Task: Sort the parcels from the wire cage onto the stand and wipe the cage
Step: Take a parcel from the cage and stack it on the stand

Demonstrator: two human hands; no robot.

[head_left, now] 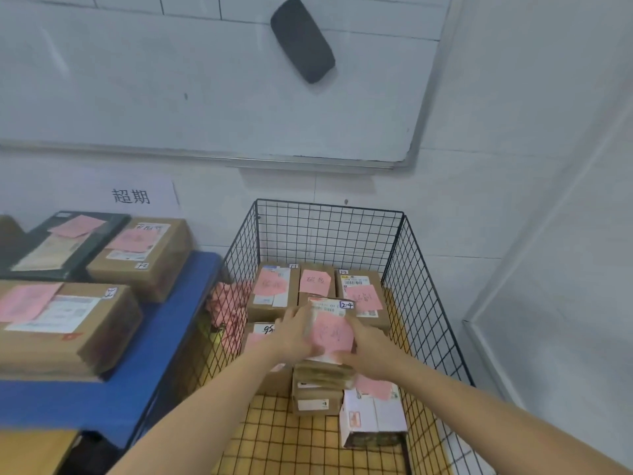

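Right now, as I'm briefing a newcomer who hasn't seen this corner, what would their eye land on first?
First, the left hand and right hand holding a pink-noted parcel in the black wire cage at centre, among other parcels. Then the blue stand on the left, bearing boxes with pink notes, and the dark eraser on the whiteboard above.

At 6 o'clock, inside the wire cage (329,231), the left hand (294,332) and right hand (371,351) are gripping opposite sides of a brown parcel (325,306) bearing a pink note (333,334); other parcels (272,289) are lying beneath and beyond it, toward 12 o'clock; a white box (373,416) is sitting at 5 o'clock; the blue stand (164,337) at 9 o'clock is carrying labelled parcels (68,332); a dark eraser (302,39) is clinging to the whiteboard (171,80) at 12 o'clock.
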